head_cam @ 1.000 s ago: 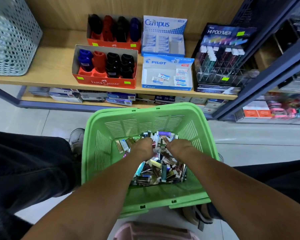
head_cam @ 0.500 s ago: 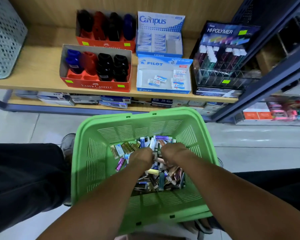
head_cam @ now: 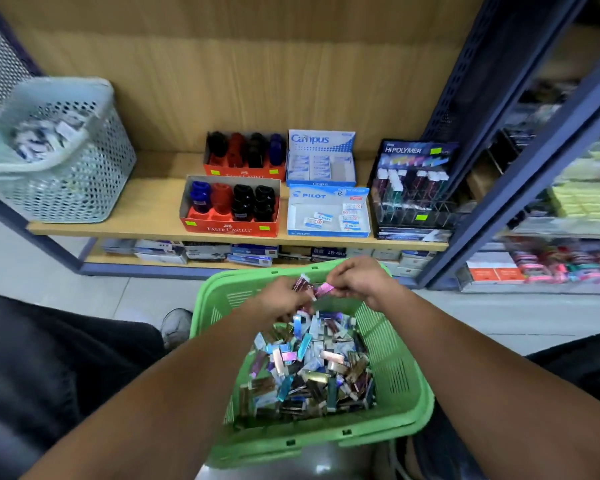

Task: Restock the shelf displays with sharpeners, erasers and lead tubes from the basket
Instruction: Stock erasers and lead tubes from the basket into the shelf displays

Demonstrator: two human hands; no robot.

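Note:
A green basket on my lap holds a heap of shiny lead tubes. Both hands are raised over its far rim. My left hand grips a dark pink lead tube. My right hand pinches a bright pink lead tube. The two tubes nearly touch between the hands. On the wooden shelf stand two red sharpener boxes, a Campus eraser box, a Pilot eraser box and the Hi-Polymer lead display.
A pale perforated bin with small packets sits at the shelf's left end. Boxed stock lines the lower shelf. A dark blue upright separates a second rack on the right. My dark-trousered knees flank the basket.
Both hands have lifted out of the heap, each with a pink tube, up to the basket's far rim. The view has tilted upward, showing more of the shelf.

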